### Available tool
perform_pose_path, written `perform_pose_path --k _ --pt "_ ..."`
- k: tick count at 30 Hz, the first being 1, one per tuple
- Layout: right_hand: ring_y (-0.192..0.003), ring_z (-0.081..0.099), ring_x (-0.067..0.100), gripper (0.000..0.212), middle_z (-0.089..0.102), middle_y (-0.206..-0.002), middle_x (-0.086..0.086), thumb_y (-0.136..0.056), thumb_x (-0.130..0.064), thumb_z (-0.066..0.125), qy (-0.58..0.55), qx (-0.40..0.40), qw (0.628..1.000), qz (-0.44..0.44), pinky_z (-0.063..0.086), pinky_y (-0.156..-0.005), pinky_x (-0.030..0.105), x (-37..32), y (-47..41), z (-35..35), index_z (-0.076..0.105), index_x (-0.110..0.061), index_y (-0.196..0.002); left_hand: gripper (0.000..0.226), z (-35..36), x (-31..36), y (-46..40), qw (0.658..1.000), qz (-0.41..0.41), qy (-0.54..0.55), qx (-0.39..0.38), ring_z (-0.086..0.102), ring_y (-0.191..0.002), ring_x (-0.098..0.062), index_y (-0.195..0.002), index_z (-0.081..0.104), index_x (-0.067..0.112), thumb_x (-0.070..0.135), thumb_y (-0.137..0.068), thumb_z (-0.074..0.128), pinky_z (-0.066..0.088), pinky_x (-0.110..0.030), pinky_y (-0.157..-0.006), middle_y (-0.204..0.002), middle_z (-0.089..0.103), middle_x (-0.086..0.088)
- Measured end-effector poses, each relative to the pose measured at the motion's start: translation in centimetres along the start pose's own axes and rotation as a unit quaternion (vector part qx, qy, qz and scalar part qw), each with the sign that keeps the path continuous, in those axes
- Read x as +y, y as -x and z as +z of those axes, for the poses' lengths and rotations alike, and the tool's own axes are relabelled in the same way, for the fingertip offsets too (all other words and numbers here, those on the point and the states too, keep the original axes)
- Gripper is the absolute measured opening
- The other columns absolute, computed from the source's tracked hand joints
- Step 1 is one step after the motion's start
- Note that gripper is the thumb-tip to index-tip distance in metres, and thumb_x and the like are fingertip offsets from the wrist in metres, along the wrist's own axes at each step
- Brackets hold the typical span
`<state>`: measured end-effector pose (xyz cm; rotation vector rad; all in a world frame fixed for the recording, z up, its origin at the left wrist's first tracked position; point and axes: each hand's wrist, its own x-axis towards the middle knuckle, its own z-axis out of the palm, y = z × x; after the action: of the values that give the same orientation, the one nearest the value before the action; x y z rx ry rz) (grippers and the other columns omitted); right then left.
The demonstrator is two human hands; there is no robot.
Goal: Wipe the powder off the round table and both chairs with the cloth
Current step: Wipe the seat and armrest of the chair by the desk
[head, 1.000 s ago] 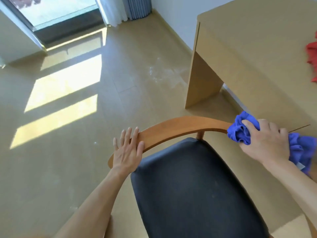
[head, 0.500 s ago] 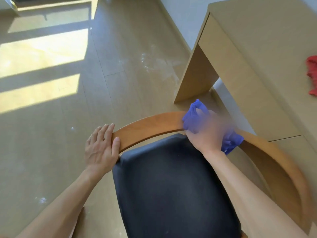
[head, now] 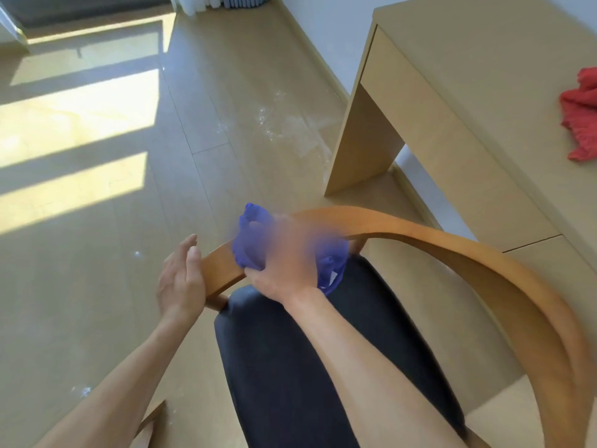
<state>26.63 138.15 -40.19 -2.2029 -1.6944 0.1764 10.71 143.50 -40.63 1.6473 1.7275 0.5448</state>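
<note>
1. While the right hand (head: 284, 270) rubs the blue cloth (head: 255, 240) on the curved wooden back (head: 436, 234) of the chair (head: 290, 367), the step in hand is cleaning that chair's rail.
2. That hand's grip is clenched around the bunched cloth, and the cloth sits on the rail near its left end. The hand is blurry, so I cannot see each finger well, but it looks like it is moving fast.
3. The left hand (head: 181, 282) is just beside the end of the rail. Its fingers are straight and loose, and it holds nothing. I cannot tell if it touches the wood.
4. The black seat shows no thick powder that I can see. White powder lies on the floor (head: 97, 253) near the leg of the table (head: 484, 76).
5. A red cloth (head: 580, 118) lies on that table, well apart from the chair.
6. I think the next move needs the cloth to reach the very end of the rail. The left hand should stay out of its way. The round table is not in view.
</note>
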Motion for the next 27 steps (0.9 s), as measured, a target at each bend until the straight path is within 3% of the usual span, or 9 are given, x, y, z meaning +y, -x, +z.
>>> perform_pose_path --k 4,6,9,12,16,21,23,27 --pt "-0.126 0.044 0.031 0.067 0.052 -0.131 0.009 -0.064 -0.053 0.072 -0.013 -0.023 0.996 -0.088 0.028 -0.103 0.052 -4.3 1.3 2.1 0.059 -0.024 -0.123 0.055 -0.1 0.0 -0.4 0.987 -0.099 0.125 0.005 0.056 -0.112 -0.023 -0.121 0.054 0.045 0.061 -0.080 0.022 0.042 -0.050 -0.099 -0.121 0.062 0.008" --pt "-0.126 0.045 0.031 0.062 0.054 -0.130 0.008 -0.068 -0.052 0.069 -0.008 -0.019 0.993 -0.118 0.031 -0.102 0.052 -4.2 1.3 2.2 0.061 -0.024 -0.121 0.056 -0.2 -0.2 -0.4 0.986 -0.103 0.128 0.002 0.057 -0.112 -0.024 -0.118 0.055 0.046 0.064 -0.078 0.021 0.043 -0.052 -0.097 -0.118 0.064 0.003" --pt "-0.123 0.050 0.032 0.054 0.057 -0.126 0.008 -0.072 -0.048 0.049 0.001 -0.005 0.990 -0.141 0.036 -0.100 0.052 -2.2 0.7 1.4 0.064 -0.024 -0.118 0.058 -0.2 0.1 -0.3 0.995 -0.070 0.068 -0.016 0.049 -0.122 -0.021 -0.128 0.049 0.041 0.061 -0.084 0.018 0.036 -0.047 -0.105 -0.130 0.057 0.002" --pt "-0.122 0.051 0.034 0.055 0.058 -0.125 0.010 -0.063 -0.039 0.059 0.012 0.010 0.996 -0.093 0.039 -0.097 0.052 2.4 -0.3 -0.3 0.064 -0.022 -0.116 0.046 0.0 0.3 0.0 0.999 -0.033 -0.028 -0.015 0.040 -0.130 -0.019 -0.137 0.045 0.030 0.044 -0.099 0.022 0.030 -0.042 -0.106 -0.137 0.050 0.000" --pt "-0.121 0.050 0.033 0.055 0.056 -0.124 0.009 -0.069 -0.041 0.050 0.055 0.031 0.998 0.019 0.035 -0.097 0.048 11.5 -0.4 -4.4 0.062 -0.020 -0.119 0.043 0.0 0.0 -0.1 0.998 -0.033 -0.043 -0.011 0.036 -0.133 -0.015 -0.138 0.044 0.028 0.036 -0.102 0.022 0.027 -0.040 -0.108 -0.140 0.048 0.002" --pt "-0.100 0.050 0.042 0.059 0.056 -0.108 0.020 -0.070 -0.053 0.036 0.094 0.045 0.955 0.279 0.038 -0.091 0.051 16.2 -0.6 -7.6 0.061 -0.005 -0.091 0.047 0.0 -0.1 -0.1 1.000 -0.017 -0.018 -0.012 0.037 -0.132 -0.011 -0.138 0.044 0.030 0.042 -0.100 0.021 0.026 -0.035 -0.108 -0.140 0.048 0.009" --pt "-0.096 0.051 0.043 0.063 0.056 -0.106 0.022 -0.070 -0.054 0.034 0.077 0.078 0.952 0.285 0.039 -0.090 0.052 14.7 -1.2 -6.8 0.062 -0.002 -0.090 0.055 0.0 -0.2 -0.3 1.000 -0.021 -0.005 -0.015 0.038 -0.131 -0.010 -0.138 0.043 0.033 0.048 -0.093 0.016 0.028 -0.036 -0.107 -0.139 0.049 0.012" --pt "-0.103 0.055 0.040 0.051 0.058 -0.114 0.016 -0.075 -0.046 0.050 0.031 0.105 0.981 0.161 0.042 -0.087 0.048 6.5 -2.1 -2.3 0.066 -0.010 -0.107 0.054 -0.5 0.1 -0.2 0.996 -0.043 0.076 -0.014 0.041 -0.126 -0.006 -0.135 0.043 0.041 0.052 -0.089 0.016 0.030 -0.038 -0.107 -0.135 0.050 0.018"
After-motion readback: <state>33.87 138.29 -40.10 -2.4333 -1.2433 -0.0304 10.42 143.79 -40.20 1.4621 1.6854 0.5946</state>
